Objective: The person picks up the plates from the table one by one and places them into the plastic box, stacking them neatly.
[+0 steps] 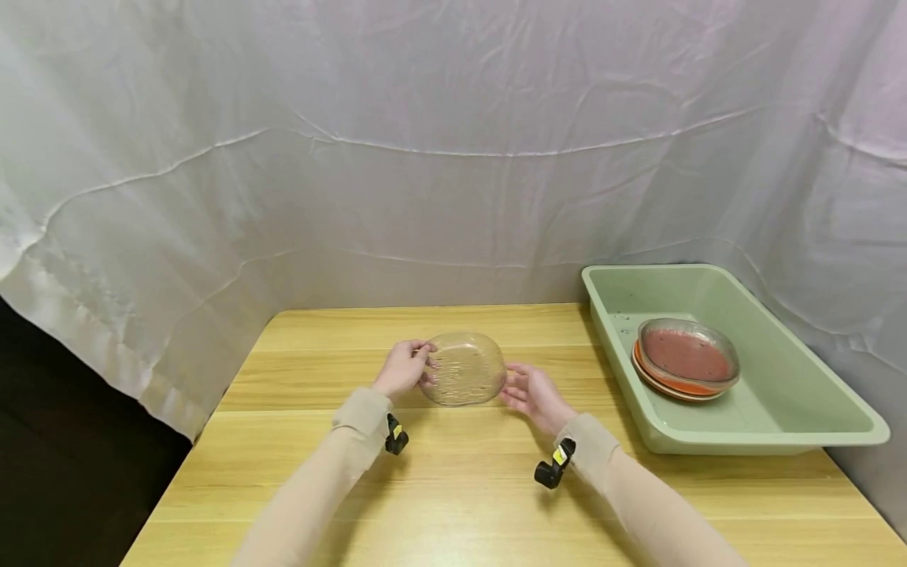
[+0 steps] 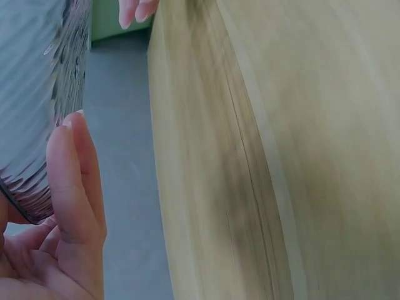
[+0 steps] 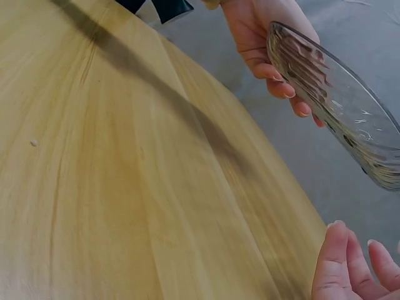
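Note:
A clear glass plate with a rippled surface is held up above the wooden table, tilted. My left hand grips its left edge; in the left wrist view, the fingers curl around the rim of the glass. By the plate's right edge is my right hand, its fingers loosely extended. The right wrist view shows these fingers below the glass plate with a gap, holding nothing. The left hand appears there at the plate's other end.
On the right, a pale green tub stands on the wooden table. Inside it is a stack of dishes, a clear-rimmed one over reddish and orange ones. Grey curtains hang behind and along both sides.

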Motion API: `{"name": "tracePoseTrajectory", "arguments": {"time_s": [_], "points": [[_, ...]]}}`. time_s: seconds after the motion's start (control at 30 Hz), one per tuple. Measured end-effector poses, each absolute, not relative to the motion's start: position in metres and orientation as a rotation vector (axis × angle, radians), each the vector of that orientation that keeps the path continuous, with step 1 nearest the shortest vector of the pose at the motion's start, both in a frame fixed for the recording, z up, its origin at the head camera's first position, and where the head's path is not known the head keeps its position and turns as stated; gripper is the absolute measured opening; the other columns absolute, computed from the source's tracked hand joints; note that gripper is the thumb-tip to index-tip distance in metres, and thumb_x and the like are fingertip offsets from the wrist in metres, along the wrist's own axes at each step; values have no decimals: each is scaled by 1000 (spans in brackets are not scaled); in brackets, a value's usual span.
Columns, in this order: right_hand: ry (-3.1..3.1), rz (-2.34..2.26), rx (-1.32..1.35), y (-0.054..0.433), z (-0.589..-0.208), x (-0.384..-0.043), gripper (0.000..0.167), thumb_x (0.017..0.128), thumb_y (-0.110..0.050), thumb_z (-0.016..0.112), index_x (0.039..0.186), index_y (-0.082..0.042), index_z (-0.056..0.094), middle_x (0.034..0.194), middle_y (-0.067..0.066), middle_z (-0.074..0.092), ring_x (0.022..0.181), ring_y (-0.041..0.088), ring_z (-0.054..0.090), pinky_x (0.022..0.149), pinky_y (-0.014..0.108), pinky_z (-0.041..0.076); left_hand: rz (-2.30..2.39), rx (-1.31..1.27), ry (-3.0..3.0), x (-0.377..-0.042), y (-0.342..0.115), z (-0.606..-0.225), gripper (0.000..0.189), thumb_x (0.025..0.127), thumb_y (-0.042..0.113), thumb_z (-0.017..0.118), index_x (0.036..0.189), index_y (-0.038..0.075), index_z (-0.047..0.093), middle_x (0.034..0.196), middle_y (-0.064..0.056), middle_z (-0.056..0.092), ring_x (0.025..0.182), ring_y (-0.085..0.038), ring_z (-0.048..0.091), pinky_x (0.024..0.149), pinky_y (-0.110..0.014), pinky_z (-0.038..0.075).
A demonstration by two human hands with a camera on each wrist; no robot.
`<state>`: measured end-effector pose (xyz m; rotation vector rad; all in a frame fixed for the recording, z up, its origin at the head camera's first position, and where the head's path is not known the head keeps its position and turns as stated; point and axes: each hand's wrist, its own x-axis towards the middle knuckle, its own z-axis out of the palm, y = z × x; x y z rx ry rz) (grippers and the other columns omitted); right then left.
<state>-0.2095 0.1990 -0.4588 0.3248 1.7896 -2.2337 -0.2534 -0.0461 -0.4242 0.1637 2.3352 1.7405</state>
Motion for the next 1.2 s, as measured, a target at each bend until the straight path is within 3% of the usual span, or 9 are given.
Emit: {"name": "tracePoseTrajectory", "arguments": {"time_s": [0.13,0.4,0.6,0.8,1.0,1.2], "points": [[1736,-2281,316,202,-456,-210,46,106,-26,36,145,-1,41,100,0,69,90,12,69,84,26,59,1764,159,2327,-251,-39,-424,31,108,11,40,126,-5,60,97,-16,66,56,-10,62,56,-23,60],[1668,-2314,252,198,-453,-213,49,106,-31,32,145,-2,39,100,3,72,89,19,72,82,34,61,1788,199,2284,-247,-30,-425,31,109,13,40,124,-6,60,95,-17,66,54,-12,66,58,-26,62],[1635,-2330,236,196,-451,-212,43,108,-35,31,135,-6,44,95,4,76,87,23,75,82,40,61,1796,210,2269,-246,-24,-427,32,109,15,40,126,-5,60,97,-17,66,56,-12,67,58,-26,62],[1633,-2340,248,194,-449,-210,37,107,-35,36,129,-8,47,99,9,77,87,26,76,81,38,63,1821,212,2242,-243,-20,-429,33,109,17,41,125,-5,60,101,-21,66,58,-13,68,57,-27,61],[1704,-2272,258,192,-449,-210,46,105,-31,45,141,-3,44,117,21,73,88,24,77,79,34,64,1817,194,2213,-241,-17,-430,35,110,19,39,125,-4,60,98,-16,66,59,-12,68,56,-23,59],[1715,-2247,276,193,-451,-209,48,109,-27,37,148,-1,40,125,23,69,83,19,77,72,27,64,1801,193,2215,-238,-17,-433,37,110,21,38,127,-4,59,99,-15,67,61,-12,69,57,-23,59]]}}
